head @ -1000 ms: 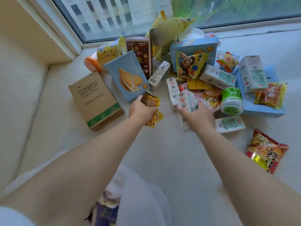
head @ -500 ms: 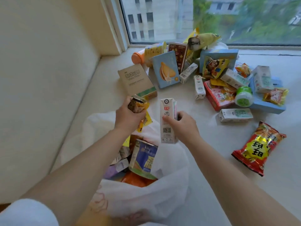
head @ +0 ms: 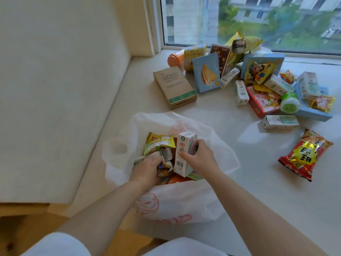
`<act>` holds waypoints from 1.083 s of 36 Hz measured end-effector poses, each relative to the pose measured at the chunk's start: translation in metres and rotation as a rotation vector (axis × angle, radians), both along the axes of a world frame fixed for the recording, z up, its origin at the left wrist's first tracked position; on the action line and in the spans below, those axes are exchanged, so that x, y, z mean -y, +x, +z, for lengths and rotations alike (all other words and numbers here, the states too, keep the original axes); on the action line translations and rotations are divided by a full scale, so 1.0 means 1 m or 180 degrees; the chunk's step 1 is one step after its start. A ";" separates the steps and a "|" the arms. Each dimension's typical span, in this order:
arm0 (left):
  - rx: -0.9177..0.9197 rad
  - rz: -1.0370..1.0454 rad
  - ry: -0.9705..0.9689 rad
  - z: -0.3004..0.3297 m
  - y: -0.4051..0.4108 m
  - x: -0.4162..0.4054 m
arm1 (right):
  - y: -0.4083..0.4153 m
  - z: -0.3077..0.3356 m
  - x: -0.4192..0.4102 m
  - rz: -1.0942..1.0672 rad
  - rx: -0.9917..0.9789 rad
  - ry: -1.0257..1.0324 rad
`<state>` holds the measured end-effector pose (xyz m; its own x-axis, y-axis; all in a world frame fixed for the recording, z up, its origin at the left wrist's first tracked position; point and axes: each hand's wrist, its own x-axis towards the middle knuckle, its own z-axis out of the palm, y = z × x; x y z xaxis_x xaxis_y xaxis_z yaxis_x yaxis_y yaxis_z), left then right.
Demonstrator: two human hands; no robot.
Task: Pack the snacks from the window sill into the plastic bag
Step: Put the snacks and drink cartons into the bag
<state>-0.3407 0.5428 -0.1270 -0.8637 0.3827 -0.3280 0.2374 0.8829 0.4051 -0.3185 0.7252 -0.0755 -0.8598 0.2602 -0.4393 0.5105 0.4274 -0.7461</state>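
A white plastic bag with orange print stands open on the window sill near its front edge, with several snacks inside. My left hand is inside the bag's mouth, shut on a small yellow snack packet. My right hand holds a white drink carton upright in the bag's opening. Farther back on the sill lie a brown box, a blue cookie box and a red chip bag.
More snacks are piled by the window: an orange-capped bottle, small cartons, a green-lidded cup, a pink box, a yellow bag. A cream wall bounds the sill on the left.
Both hands came back from the snack pile and went down into the bag's mouth, the left with the yellow packet, the right with the carton. The view swung toward the bag.
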 end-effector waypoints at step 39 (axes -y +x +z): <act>-0.0157 0.1396 -0.0323 0.006 -0.042 0.050 | 0.045 -0.026 -0.001 -0.1440 0.1525 0.1318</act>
<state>-0.3832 0.4925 -0.1209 -0.9526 -0.0548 -0.2992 -0.1511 0.9390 0.3090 -0.2731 0.7261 -0.1016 -0.3719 0.7644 -0.5267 0.9282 0.2964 -0.2251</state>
